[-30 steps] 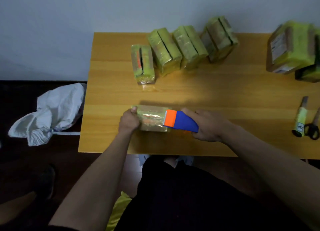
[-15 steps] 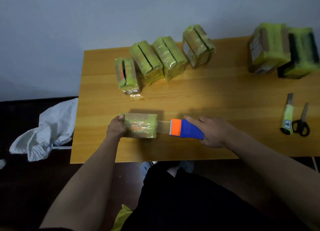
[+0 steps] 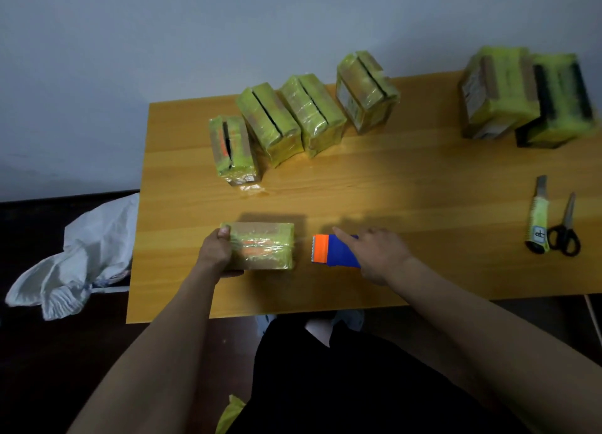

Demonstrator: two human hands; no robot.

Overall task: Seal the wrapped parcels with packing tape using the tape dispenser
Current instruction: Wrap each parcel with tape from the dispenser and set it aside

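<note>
The left hand (image 3: 215, 253) grips the parcel (image 3: 262, 246) on the desk (image 3: 407, 205), and just right of it the right hand (image 3: 378, 254) holds the tape dispenser (image 3: 332, 250).

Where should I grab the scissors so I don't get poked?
Take the scissors by the black finger loops, the grip end. They lie flat on the table near its right side, loops toward the person and shut blades pointing away toward the wall. Come in from the near edge, fingers over the loops. The utility knife lies right beside them on the left, so approach from the right.
</note>
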